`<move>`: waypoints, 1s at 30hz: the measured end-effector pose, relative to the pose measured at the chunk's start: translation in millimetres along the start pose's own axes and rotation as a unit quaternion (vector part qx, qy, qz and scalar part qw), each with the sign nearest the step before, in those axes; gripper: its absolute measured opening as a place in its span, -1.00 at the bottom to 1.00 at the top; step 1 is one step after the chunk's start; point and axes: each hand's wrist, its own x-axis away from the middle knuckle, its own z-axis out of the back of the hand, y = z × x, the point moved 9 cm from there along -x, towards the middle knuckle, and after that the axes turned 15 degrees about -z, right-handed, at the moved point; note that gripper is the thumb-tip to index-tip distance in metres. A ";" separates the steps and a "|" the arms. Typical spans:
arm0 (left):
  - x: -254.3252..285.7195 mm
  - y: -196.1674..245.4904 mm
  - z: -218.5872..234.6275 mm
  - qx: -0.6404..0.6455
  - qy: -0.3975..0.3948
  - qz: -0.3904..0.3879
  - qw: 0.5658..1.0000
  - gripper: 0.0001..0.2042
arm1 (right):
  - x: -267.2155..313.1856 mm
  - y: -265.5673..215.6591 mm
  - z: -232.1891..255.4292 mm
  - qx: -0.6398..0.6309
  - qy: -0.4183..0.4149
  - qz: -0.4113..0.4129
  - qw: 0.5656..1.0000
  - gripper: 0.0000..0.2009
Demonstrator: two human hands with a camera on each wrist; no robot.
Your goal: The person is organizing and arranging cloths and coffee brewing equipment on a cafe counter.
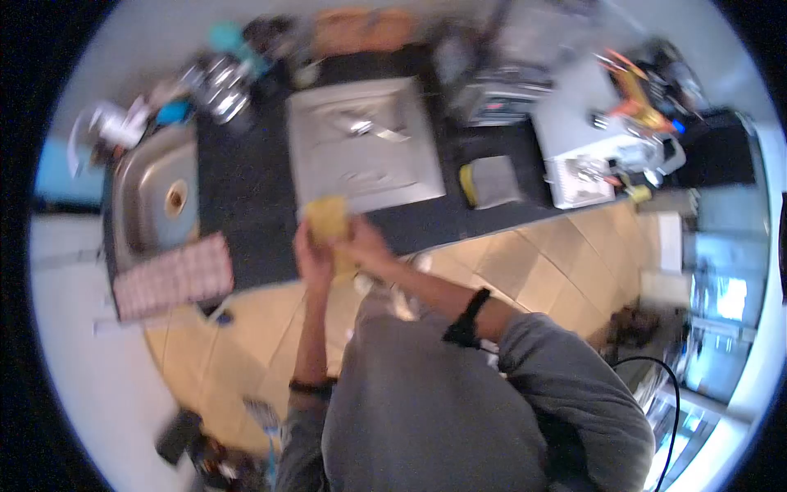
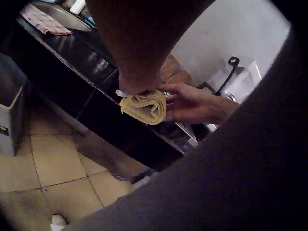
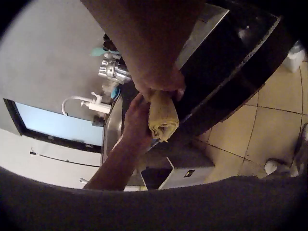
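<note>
A folded yellow cloth is held just over the front edge of the dark counter. My left hand grips it from the left and my right hand grips it from the right. In the left wrist view the cloth shows as a layered roll, with the left hand above it and the right hand curled round its far end. The right wrist view has the cloth hanging below the right hand, the left hand against its side.
A steel sink with a checked towel on its edge lies to the left. A metal tray sits behind the cloth, and a grey-and-yellow sponge to its right. A white bin stands on the tiled floor.
</note>
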 end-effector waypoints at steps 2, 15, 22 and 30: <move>-2.9 27.1 8.7 0.037 0.003 -0.011 0.999 -0.48 | -10.4 4.6 -20.7 0.027 0.003 -0.002 1.000 -0.58; -96.3 147.7 -164.8 0.334 -0.138 0.168 0.917 -0.33 | 100.4 -53.6 219.8 -0.027 -0.032 0.121 0.992 -0.54; -75.5 267.2 -308.0 0.308 -0.284 0.098 0.903 -0.35 | 227.7 -22.6 355.0 -0.216 0.003 0.107 0.970 -0.33; -136.2 403.1 -494.0 0.234 -0.298 -0.070 0.923 -0.43 | 303.1 -30.8 554.3 -0.078 0.147 0.298 0.940 -0.30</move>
